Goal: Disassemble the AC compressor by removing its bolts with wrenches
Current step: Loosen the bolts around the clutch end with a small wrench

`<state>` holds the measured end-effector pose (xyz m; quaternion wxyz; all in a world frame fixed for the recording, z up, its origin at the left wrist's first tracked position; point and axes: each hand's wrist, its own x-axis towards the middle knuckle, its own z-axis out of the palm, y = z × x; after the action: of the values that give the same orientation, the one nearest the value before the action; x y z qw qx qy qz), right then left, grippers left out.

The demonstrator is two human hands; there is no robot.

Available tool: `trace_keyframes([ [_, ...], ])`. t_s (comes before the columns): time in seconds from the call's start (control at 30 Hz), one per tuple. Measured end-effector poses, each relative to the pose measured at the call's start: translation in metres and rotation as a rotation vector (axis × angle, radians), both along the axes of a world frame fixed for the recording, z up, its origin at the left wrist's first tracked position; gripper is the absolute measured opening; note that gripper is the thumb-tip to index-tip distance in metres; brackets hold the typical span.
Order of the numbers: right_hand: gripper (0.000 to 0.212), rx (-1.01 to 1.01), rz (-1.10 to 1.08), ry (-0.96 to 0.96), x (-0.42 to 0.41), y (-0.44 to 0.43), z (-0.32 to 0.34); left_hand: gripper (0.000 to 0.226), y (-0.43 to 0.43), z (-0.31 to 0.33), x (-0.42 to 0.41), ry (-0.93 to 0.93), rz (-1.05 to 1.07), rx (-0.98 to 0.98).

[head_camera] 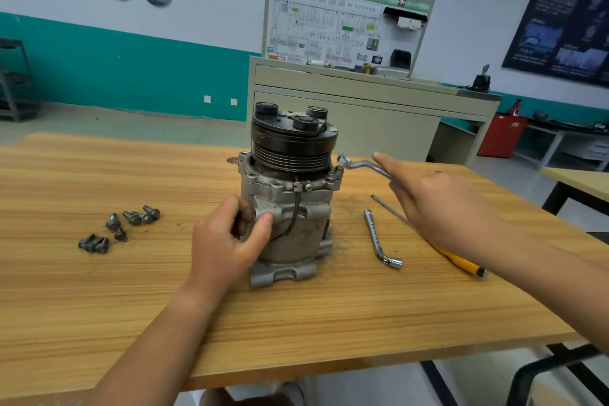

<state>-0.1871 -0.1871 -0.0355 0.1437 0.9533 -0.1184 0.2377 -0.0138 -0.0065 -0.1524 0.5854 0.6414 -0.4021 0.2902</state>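
Observation:
The AC compressor (pixel 290 194) stands upright on the wooden table (pixel 131 300), its black pulley on top. My left hand (pixel 227 241) grips its grey body on the near left side. My right hand (pixel 438 204) holds a bent silver wrench (pixel 359 165) in the air to the right of the compressor. The wrench's ring end hovers just above and beside a bolt (pixel 338 170) on the upper right flange. Several removed bolts (pixel 122 227) lie loose on the table to the left.
A second L-shaped socket wrench (pixel 379 241) lies on the table right of the compressor. A yellow-handled screwdriver (pixel 461 262) lies partly under my right arm. A beige cabinet with a wiring panel (pixel 346 92) stands behind the table. The table's front edge runs near me.

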Motion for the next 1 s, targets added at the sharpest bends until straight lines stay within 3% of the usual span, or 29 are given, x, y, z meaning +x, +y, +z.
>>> trace_keyframes([
  [0.17, 0.059, -0.056, -0.142, 0.141, 0.012, 0.011, -0.001, 0.021, 0.0, 0.001, -0.002, -0.005, -0.008, -0.026],
  [0.33, 0.043, -0.19, -0.26, 0.263, 0.012, 0.031, 0.015, 0.02, 0.001, 0.001, -0.002, -0.003, -0.019, -0.016],
  [0.43, 0.049, -0.328, -0.264, 0.327, 0.015, 0.049, 0.018, 0.02, 0.001, 0.002, -0.002, 0.003, -0.023, -0.026],
  [0.53, 0.052, -0.332, -0.257, 0.348, 0.018, 0.051, 0.018, 0.018, 0.001, 0.002, -0.002, 0.017, -0.029, -0.024],
  [0.77, 0.034, -0.471, -0.216, 0.405, 0.022, 0.013, 0.032, 0.027, 0.001, 0.002, -0.003, 0.031, -0.027, -0.023],
  [1.0, 0.042, -0.408, -0.054, 0.185, 0.066, -0.026, 0.01, 0.03, -0.001, 0.001, -0.001, 0.071, -0.03, -0.001],
])
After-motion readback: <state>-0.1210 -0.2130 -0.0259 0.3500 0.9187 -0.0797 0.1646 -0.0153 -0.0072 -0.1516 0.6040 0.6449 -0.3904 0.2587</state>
